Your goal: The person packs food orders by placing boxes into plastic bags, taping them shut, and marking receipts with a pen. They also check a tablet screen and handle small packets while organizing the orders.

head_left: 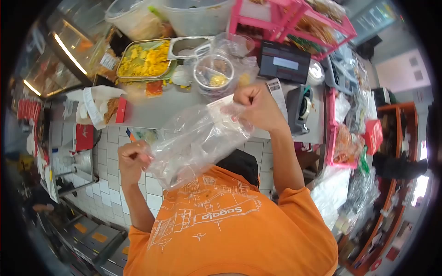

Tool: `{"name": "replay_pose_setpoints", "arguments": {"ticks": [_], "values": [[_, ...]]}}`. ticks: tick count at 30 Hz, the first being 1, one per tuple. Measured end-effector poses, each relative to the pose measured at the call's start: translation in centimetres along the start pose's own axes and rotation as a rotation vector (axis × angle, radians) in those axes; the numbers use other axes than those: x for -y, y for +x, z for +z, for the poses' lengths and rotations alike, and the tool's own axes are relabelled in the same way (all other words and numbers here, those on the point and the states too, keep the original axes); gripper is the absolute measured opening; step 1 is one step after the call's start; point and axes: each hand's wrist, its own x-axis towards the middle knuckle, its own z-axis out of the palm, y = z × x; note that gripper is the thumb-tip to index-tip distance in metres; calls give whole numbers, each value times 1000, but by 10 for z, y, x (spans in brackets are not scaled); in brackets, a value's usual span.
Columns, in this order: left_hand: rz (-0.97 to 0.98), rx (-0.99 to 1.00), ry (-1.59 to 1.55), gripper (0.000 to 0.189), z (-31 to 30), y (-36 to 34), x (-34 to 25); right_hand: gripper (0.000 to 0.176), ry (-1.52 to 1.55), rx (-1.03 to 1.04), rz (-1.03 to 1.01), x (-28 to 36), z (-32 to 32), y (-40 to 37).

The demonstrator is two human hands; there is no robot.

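Note:
A clear plastic bag (189,145) is stretched between my two hands, in front of my chest. My left hand (133,158) is closed on its lower left end, fingers curled in. At the upper right end my right hand (260,108) is closed in a fist around the bag. Some whitish, partly printed material shows through the film by my right hand; what it is, I cannot make out. Behind the bag, on the metal counter (152,103), stands a round clear tub (213,71) with yellow food inside.
A metal tray (120,66) of yellow food and a steel pan (174,48) stand at the back. A dark tablet (284,62), a tape dispenser (300,108) and pink baskets (332,152) are to the right. Left lies a red-edged paper box (121,110) with food.

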Motion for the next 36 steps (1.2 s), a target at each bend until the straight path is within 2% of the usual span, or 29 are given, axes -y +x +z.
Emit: {"name": "replay_pose_setpoints", "arguments": {"ticks": [1, 2, 3, 4, 5, 6, 7, 8, 9, 11, 12, 13, 15, 16, 18, 19, 21, 23, 24, 25, 26, 27, 28, 29, 30, 31, 33, 34, 36], "values": [[11, -28, -3, 19, -6, 1, -1, 49, -118, 164, 40, 0, -5, 2], [-37, -221, 227, 18, -13, 5, -6, 49, -131, 185, 32, 1, -11, 3], [-88, -412, 457, 19, -20, 6, -14, 43, -212, 297, -25, 3, -15, 2], [-79, -432, 457, 19, -29, 4, -26, 52, -294, 406, -86, 4, -19, 3], [-149, -557, 90, 19, -38, 1, -40, 52, -307, 422, -100, -14, -24, 6], [-210, -666, -286, 22, -43, -3, -53, 80, -690, 373, -195, -48, -29, 11], [-202, -686, -292, 22, -41, -6, -68, 108, -1064, 309, -290, -66, -27, 12], [-137, -453, -261, 28, -33, -3, -83, 114, -1148, 355, -297, -63, -22, 15], [-72, -225, -223, 35, -27, 0, -91, 114, -1157, 372, -318, -68, -21, 19], [-116, -248, -200, 41, -30, 4, -91, 104, -1211, 332, -541, -85, -21, 30], [-172, -245, -180, 46, -33, 6, -93, 98, -1229, 395, -412, -66, -17, 29], [-157, -281, -171, 46, -35, 9, -98, 98, -1229, 418, -448, -56, -12, 26], [-185, -256, 10, 40, -36, 19, -112, 93, -1136, 269, -191, -42, -2, 16], [-168, -288, 15, 40, -38, 24, -109, 93, -1144, 288, -225, -30, 6, 10], [157, -232, 387, 41, -41, 35, -92, 89, -650, 272, -32, -9, 25, 5], [162, -163, 365, 44, -33, 38, -91, 89, -647, 280, -43, -9, 40, 13], [185, 32, 379, 44, -3, 44, -95, 78, -25, 533, 60, -17, 84, 35], [205, 345, 408, 41, 37, 26, -88, 68, -35, 504, -61, -45, 137, 70], [207, 537, 403, 42, 49, 13, -80, 65, 132, 514, 96, -59, 165, 105], [248, 413, 455, 45, 54, -3, -76, 63, 298, 523, 255, -68, 190, 136], [289, 287, 498, 51, 54, -19, -71, 64, 531, 405, 215, -73, 215, 153], [207, -61, 607, 46, 31, -31, -49, 67, 761, 281, 164, -70, 232, 165], [119, -411, 700, 41, -4, -42, -17, 67, 765, 261, 144, -59, 238, 171], [177, -609, 1011, 12, -27, -50, 5, 74, 942, 128, 229, -44, 244, 173], [89, -470, 1076, 21, -56, -77, 44, 81, 1115, -1, 320, -36, 249, 174], [98, -466, 1075, 21, -42, -82, 33, 81, 1116, -5, 311, -37, 253, 176], [193, -77, 715, 12, 7, -95, -4, 93, 1028, 199, 225, -54, 262, 168], [179, -89, 701, 12, 4, -97, -9, 93, 1016, 200, 246, -71, 269, 166], [201, -215, 303, 9, -12, -75, -19, 95, 730, -236, 608, -100, 283, 161]]}}
